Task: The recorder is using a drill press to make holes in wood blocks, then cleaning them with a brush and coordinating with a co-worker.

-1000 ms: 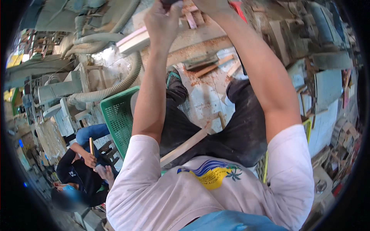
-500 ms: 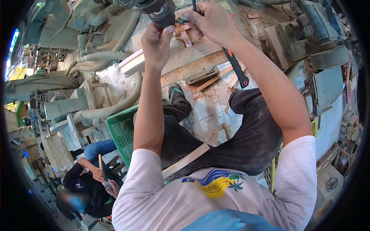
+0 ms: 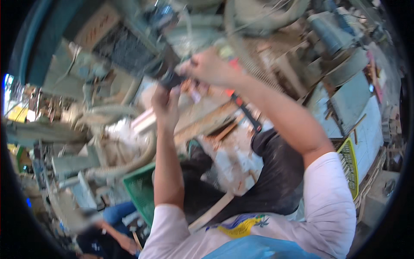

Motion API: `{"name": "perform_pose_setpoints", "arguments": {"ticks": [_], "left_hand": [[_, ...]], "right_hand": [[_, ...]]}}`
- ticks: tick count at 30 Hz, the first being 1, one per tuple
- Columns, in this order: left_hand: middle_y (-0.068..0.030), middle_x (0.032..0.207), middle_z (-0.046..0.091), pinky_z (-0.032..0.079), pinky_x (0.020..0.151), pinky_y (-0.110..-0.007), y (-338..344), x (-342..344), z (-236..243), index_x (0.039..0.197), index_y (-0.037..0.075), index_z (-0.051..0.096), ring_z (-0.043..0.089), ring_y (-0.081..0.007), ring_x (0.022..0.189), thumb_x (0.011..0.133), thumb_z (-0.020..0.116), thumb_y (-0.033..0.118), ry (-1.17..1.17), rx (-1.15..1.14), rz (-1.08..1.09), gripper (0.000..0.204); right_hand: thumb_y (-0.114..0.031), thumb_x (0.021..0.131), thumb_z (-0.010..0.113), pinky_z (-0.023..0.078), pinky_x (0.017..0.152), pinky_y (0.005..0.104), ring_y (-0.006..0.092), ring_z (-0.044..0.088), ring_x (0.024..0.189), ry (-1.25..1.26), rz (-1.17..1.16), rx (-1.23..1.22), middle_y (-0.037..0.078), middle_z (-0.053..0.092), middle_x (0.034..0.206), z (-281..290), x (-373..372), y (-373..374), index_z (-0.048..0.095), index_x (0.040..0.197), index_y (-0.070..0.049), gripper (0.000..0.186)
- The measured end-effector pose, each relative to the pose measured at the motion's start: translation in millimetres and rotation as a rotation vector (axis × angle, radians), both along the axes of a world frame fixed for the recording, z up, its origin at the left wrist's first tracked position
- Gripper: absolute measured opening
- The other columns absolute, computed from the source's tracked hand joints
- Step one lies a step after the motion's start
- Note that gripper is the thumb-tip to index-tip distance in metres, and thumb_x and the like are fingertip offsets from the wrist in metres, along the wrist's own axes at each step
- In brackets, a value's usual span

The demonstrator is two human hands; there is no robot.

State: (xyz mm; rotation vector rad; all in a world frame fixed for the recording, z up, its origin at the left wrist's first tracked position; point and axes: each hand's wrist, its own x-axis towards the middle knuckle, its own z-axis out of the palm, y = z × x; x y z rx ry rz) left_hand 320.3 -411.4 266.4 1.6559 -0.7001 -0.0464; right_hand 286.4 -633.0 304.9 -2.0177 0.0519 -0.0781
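Note:
Blur smears the upper part of the view. My left hand (image 3: pixel 165 103) is raised, its fingers closed round the lower end of a dark round drill chuck (image 3: pixel 171 80) under a machine head (image 3: pixel 125 47). Beside it, my right hand (image 3: pixel 211 68) is pinched at the chuck's right side. It grips a dark chuck key, mostly hidden by the fingers and blur. Under my right forearm a tool with a black and orange handle (image 3: pixel 248 113) lies across the workbench edge. A pale wooden strip (image 3: pixel 212 211) rests on my lap.
A green plastic basket (image 3: pixel 140 190) stands by my left leg, and a yellow one (image 3: pixel 354 170) to my right. Ribbed hoses (image 3: pixel 120 168) run at the left. Wood offcuts (image 3: pixel 226 131) lie below the bench (image 3: pixel 202 121). Another person (image 3: pixel 108 237) sits at the lower left.
The view has shifted and blurred, bringing more of the machine head into sight. Both hands stay at the chuck; my right hand has come closer to it. The other person appears lower.

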Motion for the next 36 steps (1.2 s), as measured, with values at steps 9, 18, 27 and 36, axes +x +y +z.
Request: {"name": "perform_pose_setpoints", "arguments": {"ticks": [9, 18, 27, 36], "left_hand": [[-0.0009, 0.104, 0.074, 0.051, 0.089, -0.029, -9.6, -2.3, -2.6, 0.123, -0.002, 0.071, 0.063, -0.0087, 0.096, 0.103, 0.074, 0.018, -0.002, -0.045, 0.077, 0.028], [-0.0097, 0.108, 0.077, 0.057, 0.091, -0.033, -3.2, -1.3, 9.1, 0.116, -0.004, 0.070, 0.072, -0.0147, 0.106, 0.095, 0.075, 0.003, 0.155, -0.043, 0.028, 0.023], [-0.0183, 0.110, 0.077, 0.058, 0.086, -0.038, 6.0, -6.7, 4.0, 0.116, -0.003, 0.075, 0.076, -0.0275, 0.095, 0.094, 0.075, 0.011, -0.080, 0.414, 0.104, 0.026], [-0.0172, 0.078, 0.071, 0.050, 0.068, -0.039, 0.1, -0.4, 3.8, 0.113, 0.000, 0.077, 0.061, -0.0228, 0.068, 0.097, 0.074, 0.017, 0.019, 0.413, 0.138, 0.023]], "right_hand": [[-0.037, 0.105, 0.061, 0.056, 0.071, 0.0518, 0.0449, 0.074, 0.081, -0.176, -0.337, -0.064, 0.028, 0.069, 0.074, 4.9, 12.5, 37.5, 0.071, 0.096, 0.002, 0.042], [-0.023, 0.096, 0.072, 0.059, 0.070, 0.0419, 0.0292, 0.074, 0.084, -0.285, 0.258, 0.134, 0.010, 0.074, 0.094, -14.0, -20.1, 0.0, 0.070, 0.118, -0.009, 0.026], [-0.040, 0.103, 0.072, 0.047, 0.059, 0.0322, 0.0130, 0.057, 0.066, 0.474, 0.036, 0.603, 0.007, 0.069, 0.095, 12.6, -29.2, -34.1, 0.061, 0.108, -0.003, 0.039], [0.002, 0.093, 0.071, 0.059, 0.076, 0.0346, 0.0206, 0.073, 0.086, -0.431, 0.185, -0.319, 0.009, 0.069, 0.104, -2.9, -31.2, -9.7, 0.056, 0.137, -0.006, 0.047]]}}
